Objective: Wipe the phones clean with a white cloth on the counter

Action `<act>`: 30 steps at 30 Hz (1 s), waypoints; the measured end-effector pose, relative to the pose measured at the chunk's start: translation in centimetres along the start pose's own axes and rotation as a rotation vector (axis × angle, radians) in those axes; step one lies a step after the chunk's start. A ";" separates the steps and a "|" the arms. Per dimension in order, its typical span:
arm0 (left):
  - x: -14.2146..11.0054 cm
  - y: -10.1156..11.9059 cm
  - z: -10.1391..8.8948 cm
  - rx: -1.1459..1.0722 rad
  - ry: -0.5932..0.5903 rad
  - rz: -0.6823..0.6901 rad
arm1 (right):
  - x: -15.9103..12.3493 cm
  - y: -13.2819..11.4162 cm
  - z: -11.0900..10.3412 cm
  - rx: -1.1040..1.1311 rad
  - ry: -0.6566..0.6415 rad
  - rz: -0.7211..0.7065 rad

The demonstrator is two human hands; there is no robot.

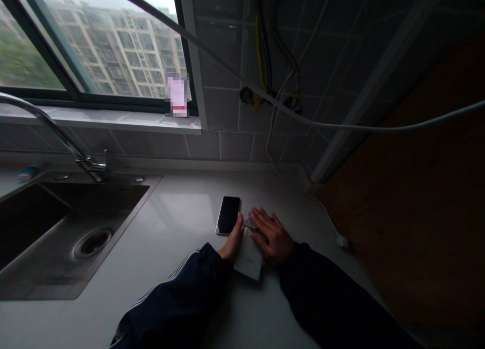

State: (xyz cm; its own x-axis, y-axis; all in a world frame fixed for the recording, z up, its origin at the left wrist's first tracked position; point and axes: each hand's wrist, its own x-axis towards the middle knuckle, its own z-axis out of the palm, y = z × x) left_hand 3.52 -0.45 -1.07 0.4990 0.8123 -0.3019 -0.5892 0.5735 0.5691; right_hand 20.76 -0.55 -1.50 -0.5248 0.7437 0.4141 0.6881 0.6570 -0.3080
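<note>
Hands sit close together on the pale countertop, the right hand spread open on a flat white box, the left hand narrow at its edge, any grip unclear, beside a black smartphone.

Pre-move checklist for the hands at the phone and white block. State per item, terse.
1. Right hand flat across the white rectangular block, fingers spread: ok.
2. Left hand next to the black smartphone, fingertips at its lower right edge: ok.
3. Left hand touching the block: cannot tell from this view.
4. Small grey item under the right fingers: identity cannot tell.
5. Phone lying screen up, display dark: ok.
6. Hands apart from the stainless steel sink and the white cable: ok.
</note>
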 end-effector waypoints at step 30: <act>-0.1 0.3 0.4 0.000 0.035 0.067 | -0.4 -0.6 0.1 0.078 -0.035 -0.139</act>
State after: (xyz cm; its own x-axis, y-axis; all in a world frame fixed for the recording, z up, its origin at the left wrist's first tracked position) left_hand 3.54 -0.44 -0.62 0.4362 0.8520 -0.2894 -0.6204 0.5178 0.5890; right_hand 20.53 -1.20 -1.54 -0.6304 0.6478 0.4278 0.5671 0.7606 -0.3161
